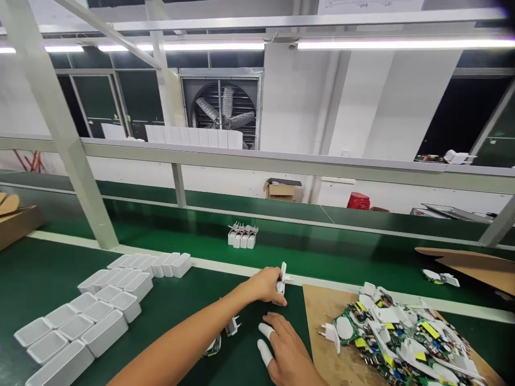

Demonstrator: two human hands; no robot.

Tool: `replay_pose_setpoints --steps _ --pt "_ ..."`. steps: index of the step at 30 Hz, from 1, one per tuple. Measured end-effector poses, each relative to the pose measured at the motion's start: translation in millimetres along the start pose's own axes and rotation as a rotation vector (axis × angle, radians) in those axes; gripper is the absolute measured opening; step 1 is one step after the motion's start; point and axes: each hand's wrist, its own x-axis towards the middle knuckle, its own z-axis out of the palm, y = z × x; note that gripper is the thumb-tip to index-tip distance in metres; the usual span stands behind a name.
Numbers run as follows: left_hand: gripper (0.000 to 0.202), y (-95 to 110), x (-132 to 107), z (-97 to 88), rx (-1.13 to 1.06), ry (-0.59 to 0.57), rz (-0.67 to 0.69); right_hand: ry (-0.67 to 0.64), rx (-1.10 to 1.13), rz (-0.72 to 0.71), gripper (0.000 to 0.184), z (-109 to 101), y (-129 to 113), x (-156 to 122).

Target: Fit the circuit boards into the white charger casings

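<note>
My left hand [266, 285] reaches forward to the edge of the green bench and is closed on a small white plug part [283, 275] with metal prongs. My right hand [285, 347] lies flat on the green mat [189, 305] just behind it, fingers stretched out, with white finger cots on two fingertips and nothing in it. A loose white plug piece [233, 325] lies beside my left forearm, and a small circuit board [213, 346] shows partly under that arm.
Rows of open white charger housings [100, 305] fill the left of the bench. A cardboard sheet [322, 305] at right carries a pile of circuit boards and plug parts [402, 335]. Several assembled white chargers [242, 237] stand on the green conveyor belt [341, 252] beyond.
</note>
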Motion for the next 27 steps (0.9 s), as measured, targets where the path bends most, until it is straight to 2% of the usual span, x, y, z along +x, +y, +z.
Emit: replay_pose_setpoints --steps 2,5,7,9,12,15,17,20,23,25,27 --pt "0.073 4 -1 0.2 0.024 -0.007 0.017 0.019 0.009 -0.035 0.041 5 7 -4" --pt "0.079 -11 -22 -25.7 0.07 0.073 -0.001 0.05 0.037 -0.087 0.041 20 23 -11" --pt "0.072 -32 -48 -54.0 0.14 0.211 -0.075 0.097 0.058 -0.088 0.044 33 31 -16" --pt "0.057 -59 -79 -81.2 0.243 0.386 -0.207 0.138 0.083 -0.062 0.046 43 31 -20" --pt "0.041 -103 -126 -103.1 0.387 0.599 -0.441 0.137 0.132 0.041 0.05 45 20 -23" --pt "0.029 -136 -157 -99.2 0.475 0.689 -0.565 0.133 0.164 0.098 0.053 33 1 -13" --pt "0.02 -148 -164 -90.9 0.51 0.706 -0.573 0.144 0.168 0.01 0.055 24 -12 0" --pt "0.02 -154 -158 -80.9 0.537 0.708 -0.516 0.099 0.148 -0.179 0.063 15 -31 24" --pt "0.019 -155 -149 -73.5 0.535 0.707 -0.459 0.054 0.127 -0.284 0.071 15 -47 47" --pt "0.026 -157 -146 -68.2 0.52 0.711 -0.439 0.051 0.148 -0.304 0.068 19 -55 61" --pt "0.029 -163 -148 -63.1 0.496 0.715 -0.42 0.068 0.222 -0.254 0.058 22 -58 73"
